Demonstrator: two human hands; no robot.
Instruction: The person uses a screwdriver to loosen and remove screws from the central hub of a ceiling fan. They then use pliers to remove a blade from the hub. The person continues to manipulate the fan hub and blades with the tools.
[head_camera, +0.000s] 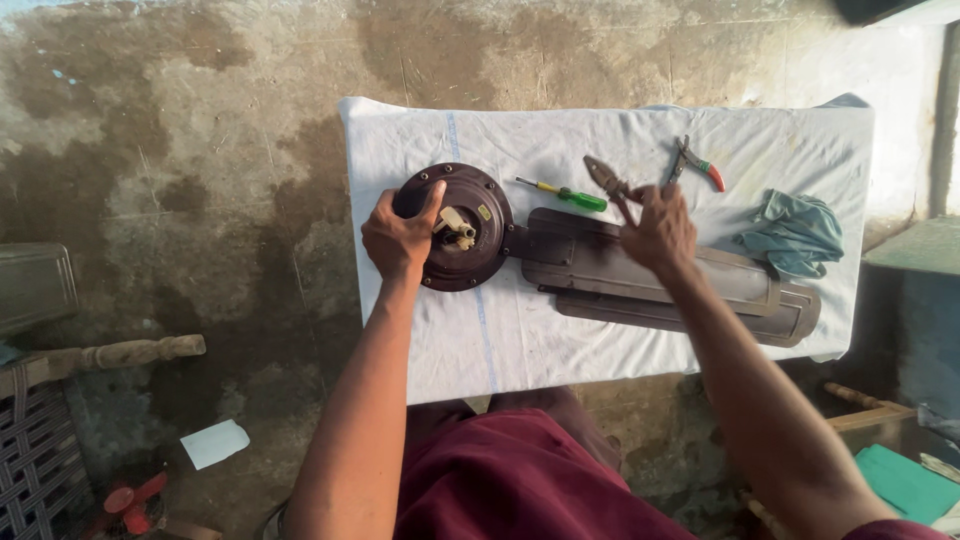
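A brown ceiling-fan motor (478, 215) lies on a white cloth (520, 340), with brown fan blades (690, 285) stretching to its right. My left hand (400, 238) grips the motor's left rim, thumb on top. My right hand (658, 232) hovers over the blades and pinches the handles of brown pliers (606, 178). A green-and-yellow screwdriver (566, 193) lies just beyond the motor. Red-handled pliers (698, 162) rest farther right.
A crumpled teal rag (795, 232) sits at the cloth's right end. On the stained floor to the left are a wooden turned leg (120, 352), a woven seat (35, 455), a white paper scrap (214, 442) and a red tool (130, 497). Green items (905, 482) lie bottom right.
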